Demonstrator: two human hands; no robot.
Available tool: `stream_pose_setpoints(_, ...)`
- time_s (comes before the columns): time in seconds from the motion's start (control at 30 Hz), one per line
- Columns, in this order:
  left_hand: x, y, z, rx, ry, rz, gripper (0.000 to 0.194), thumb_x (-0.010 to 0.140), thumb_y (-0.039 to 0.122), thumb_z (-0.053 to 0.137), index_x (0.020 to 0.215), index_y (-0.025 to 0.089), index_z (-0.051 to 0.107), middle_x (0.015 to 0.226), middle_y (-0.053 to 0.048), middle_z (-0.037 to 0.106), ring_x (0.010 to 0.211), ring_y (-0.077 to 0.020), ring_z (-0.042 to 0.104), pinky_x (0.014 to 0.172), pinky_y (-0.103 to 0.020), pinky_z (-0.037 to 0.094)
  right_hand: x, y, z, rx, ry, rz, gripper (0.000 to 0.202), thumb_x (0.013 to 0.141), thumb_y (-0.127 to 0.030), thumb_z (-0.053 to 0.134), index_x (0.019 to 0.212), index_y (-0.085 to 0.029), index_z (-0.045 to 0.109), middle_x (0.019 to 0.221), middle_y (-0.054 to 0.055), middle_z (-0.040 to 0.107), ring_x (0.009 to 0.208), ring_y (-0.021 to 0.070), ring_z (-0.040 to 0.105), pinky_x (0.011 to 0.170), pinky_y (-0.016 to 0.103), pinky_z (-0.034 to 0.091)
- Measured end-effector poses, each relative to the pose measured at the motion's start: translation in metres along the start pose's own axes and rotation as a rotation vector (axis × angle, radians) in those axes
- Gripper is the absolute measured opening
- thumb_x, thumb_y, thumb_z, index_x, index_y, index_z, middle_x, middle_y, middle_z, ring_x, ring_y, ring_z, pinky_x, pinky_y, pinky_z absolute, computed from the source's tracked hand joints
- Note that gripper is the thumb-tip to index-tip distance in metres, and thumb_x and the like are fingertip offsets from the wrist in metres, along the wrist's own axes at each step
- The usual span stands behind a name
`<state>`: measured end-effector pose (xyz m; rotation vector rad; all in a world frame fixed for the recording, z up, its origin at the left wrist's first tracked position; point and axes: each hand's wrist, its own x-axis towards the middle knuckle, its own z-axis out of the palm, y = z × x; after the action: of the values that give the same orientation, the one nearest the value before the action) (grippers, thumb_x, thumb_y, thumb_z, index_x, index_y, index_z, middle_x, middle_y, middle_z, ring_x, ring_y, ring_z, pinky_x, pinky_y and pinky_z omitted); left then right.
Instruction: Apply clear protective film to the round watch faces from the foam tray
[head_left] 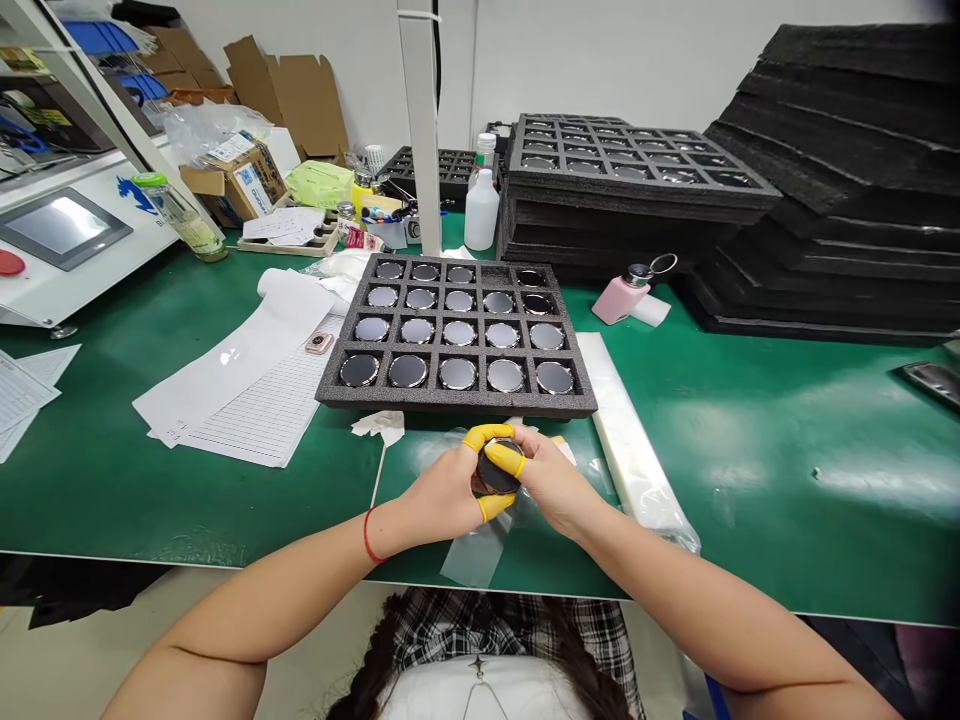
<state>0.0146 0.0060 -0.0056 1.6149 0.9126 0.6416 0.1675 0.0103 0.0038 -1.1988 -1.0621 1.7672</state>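
Observation:
A round black disc (498, 474) is held between both hands, just in front of the foam tray. My left hand (450, 492) wraps its edge with finger and thumb in yellow finger cots. My right hand (551, 475) grips it from the other side, a yellow-covered thumb lying across its dark face. The black foam tray (457, 402) holds several round, shiny discs in square compartments; one compartment in the back row shows no disc. Thin clear film (474, 555) lies on the green table under the hands.
Papers (247, 400) and a small pink device (319, 343) lie left of the tray. A long plastic-wrapped white pack (637, 450) and a pink bottle (621, 298) are right. Stacked foam trays (637, 190), a white bottle (481, 212) and a post (421, 130) stand behind.

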Motion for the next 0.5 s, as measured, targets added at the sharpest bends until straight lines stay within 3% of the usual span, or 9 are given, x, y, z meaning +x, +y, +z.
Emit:
stream_pose_setpoints(0.2,0.0021,0.0067,-0.0051,-0.203,-0.028,-0.056,0.058,0.072,0.018,0.071,0.123,0.022,0.043,0.107,-0.006,0.061,0.087,-0.0176,0.064,0.075,-0.032,0.056,-0.0022,-0.0078,-0.0082,-0.069,-0.138,-0.005,0.034,0.068,-0.035,0.073,0.097,-0.019,0.064,0.091,0.002,0.066,0.086,0.0175,0.058,0.076,0.029,0.045)
stream_pose_setpoints(0.5,0.0023,0.0101,-0.0074,-0.160,-0.074,-0.074,0.056,0.073,0.015,0.068,0.123,0.022,0.045,0.097,-0.003,0.063,0.080,-0.0160,0.063,0.069,-0.028,0.054,0.0000,-0.0006,-0.0059,-0.030,-0.136,-0.011,0.030,0.069,-0.028,0.064,0.097,-0.019,0.063,0.091,0.002,0.065,0.086,0.0175,0.057,0.076,0.029,0.045)
